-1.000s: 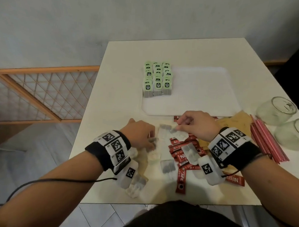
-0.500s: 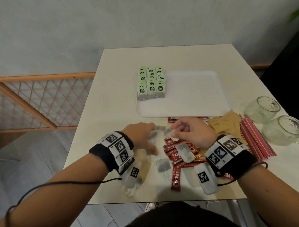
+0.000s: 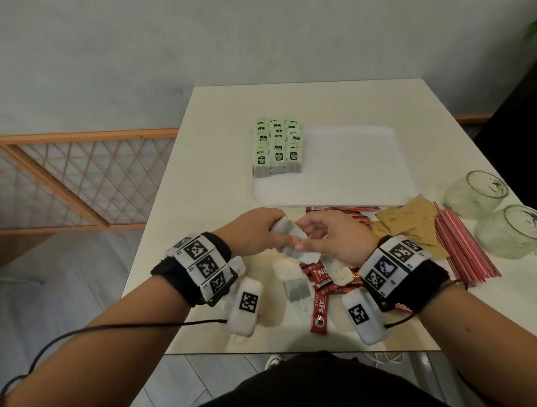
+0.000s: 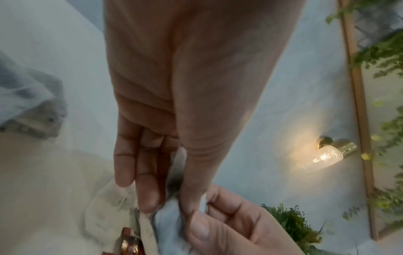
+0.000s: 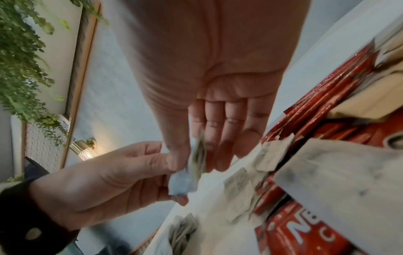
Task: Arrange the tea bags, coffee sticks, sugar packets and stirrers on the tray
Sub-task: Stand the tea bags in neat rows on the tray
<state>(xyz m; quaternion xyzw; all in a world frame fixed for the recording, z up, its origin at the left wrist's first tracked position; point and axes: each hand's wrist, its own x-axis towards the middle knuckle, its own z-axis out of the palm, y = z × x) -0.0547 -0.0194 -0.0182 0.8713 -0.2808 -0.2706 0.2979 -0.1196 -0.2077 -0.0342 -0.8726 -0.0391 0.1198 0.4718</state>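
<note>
Tea bags lifted off the pile

Both hands, the left hand (image 3: pixel 253 230) and right hand (image 3: pixel 333 237), now pinch a few tea bags (image 3: pixel 286 231) raised above the surface (image 3: pixel 198 231), no longer down among the coffee sticks (image 3: pixel 320 301); beyond, the tray (image 3: pixel 348 176) awaits them beside the green-tagged rows (image 3: pixel 277 148).

White letters can be read on the red coffee sticks (image 3: pixel 319 285): one stick (image 3: pixel 319 310) lying lengthwise toward the table's near edge shows "CAFE" with smaller "SSIC" beside it (the start of each word is covered), and another (image 3: pixel 321 271) above it shows "Ne". In the right wrist view a stick (image 5: pixel 305 229) shows a large "NE" with a "C" below it. The green tags of the tea bags (image 3: pixel 277 146) on the tray carry dark print too small to read.
</note>
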